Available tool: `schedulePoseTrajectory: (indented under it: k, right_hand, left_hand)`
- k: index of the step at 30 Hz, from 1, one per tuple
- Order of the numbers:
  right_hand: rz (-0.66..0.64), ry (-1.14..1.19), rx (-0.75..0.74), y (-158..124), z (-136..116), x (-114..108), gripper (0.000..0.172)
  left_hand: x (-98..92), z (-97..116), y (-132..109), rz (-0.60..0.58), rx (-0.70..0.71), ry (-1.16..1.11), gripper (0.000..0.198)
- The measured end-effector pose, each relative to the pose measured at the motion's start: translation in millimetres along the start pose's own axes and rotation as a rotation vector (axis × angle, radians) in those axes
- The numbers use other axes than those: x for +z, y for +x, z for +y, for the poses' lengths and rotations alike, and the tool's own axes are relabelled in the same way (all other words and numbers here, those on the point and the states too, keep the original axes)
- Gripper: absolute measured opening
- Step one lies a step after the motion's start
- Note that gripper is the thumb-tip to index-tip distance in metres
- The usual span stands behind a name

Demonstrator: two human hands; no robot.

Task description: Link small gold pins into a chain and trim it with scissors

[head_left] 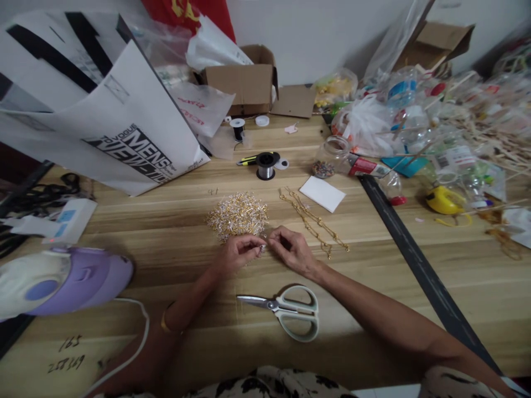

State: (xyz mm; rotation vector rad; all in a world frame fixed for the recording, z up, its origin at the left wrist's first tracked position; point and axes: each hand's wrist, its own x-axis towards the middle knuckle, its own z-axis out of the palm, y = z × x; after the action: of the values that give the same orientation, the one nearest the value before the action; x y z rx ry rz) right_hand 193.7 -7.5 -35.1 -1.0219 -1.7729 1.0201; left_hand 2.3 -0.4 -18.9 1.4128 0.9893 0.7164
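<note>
My left hand (pixel 238 253) and my right hand (pixel 291 250) meet over the wooden table (pixel 174 243), fingertips pinched together on a tiny metal piece too small to name. Both sit at the near edge of a heap of small gold and silver pins (pixel 238 215). Gold chains (pixel 312 222) lie just right of my right hand. Scissors with pale green handles (pixel 286 310) rest shut on the table, close to me, under my right forearm's line.
A purple and white appliance (pixel 62 279) with a white cord sits at the left. A large printed bag (pixel 103 105) lies at back left, a cardboard box (pixel 245 83) behind. A wire spool (pixel 266 165), bead jar (pixel 327 160), white card (pixel 322 193) and clutter of plastic bags fill the right.
</note>
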Motion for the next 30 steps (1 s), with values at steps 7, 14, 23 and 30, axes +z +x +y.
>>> schedulePoseTrajectory:
  k: [7, 14, 23, 30]
  right_hand:
    - [-0.005, -0.005, -0.029, -0.1, -0.6, -0.6, 0.012]
    - [-0.076, -0.060, -0.132, -3.1, -3.9, -0.7, 0.006]
    - [-0.160, -0.154, -0.376, -1.7, -9.8, 0.2, 0.015]
    - [-0.127, -0.212, -0.389, -4.7, -3.7, 2.9, 0.020]
  left_hand:
    - [1.6, 2.0, 0.5, 0.015, -0.096, -0.048, 0.025]
    - [3.1, 4.7, 0.8, 0.034, -0.113, -0.136, 0.024]
    - [4.6, 9.5, 1.4, 0.099, -0.120, -0.187, 0.028]
    - [8.4, 5.5, 0.6, 0.116, -0.127, -0.201, 0.026]
